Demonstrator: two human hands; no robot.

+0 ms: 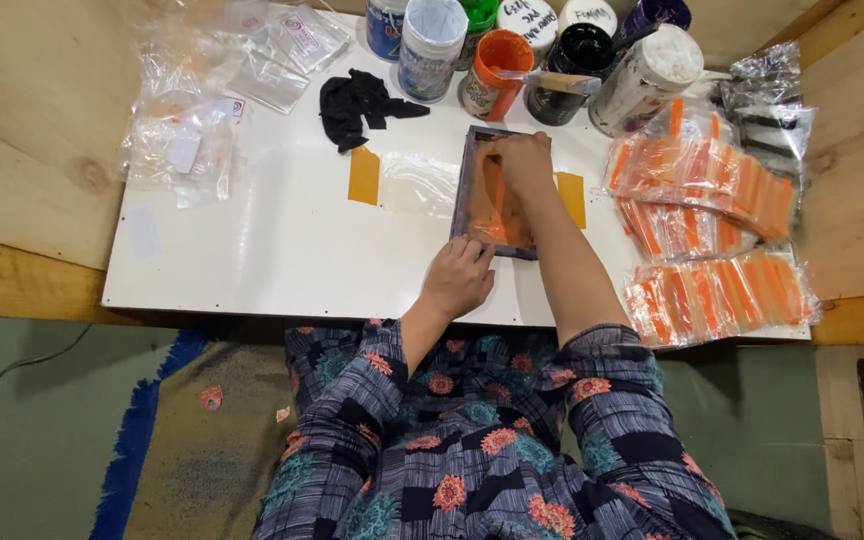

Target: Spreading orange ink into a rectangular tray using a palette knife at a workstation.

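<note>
A small dark-framed printing screen [464,185] smeared with orange ink lies on the white board [282,250], over a clear plastic bag [417,185] with an orange tape strip at its left end. My left hand [459,278] presses flat on the frame's near corner. My right hand [524,165] is closed on a squeegee inside the frame at its far end; the tool is mostly hidden by the fingers.
Ink jars stand along the far edge: an open orange one [497,62], a black one [574,55], white ones [430,35]. A black rag [357,105] lies left of them. Printed orange bags [712,200] are piled at right, blank clear bags [202,100] at left.
</note>
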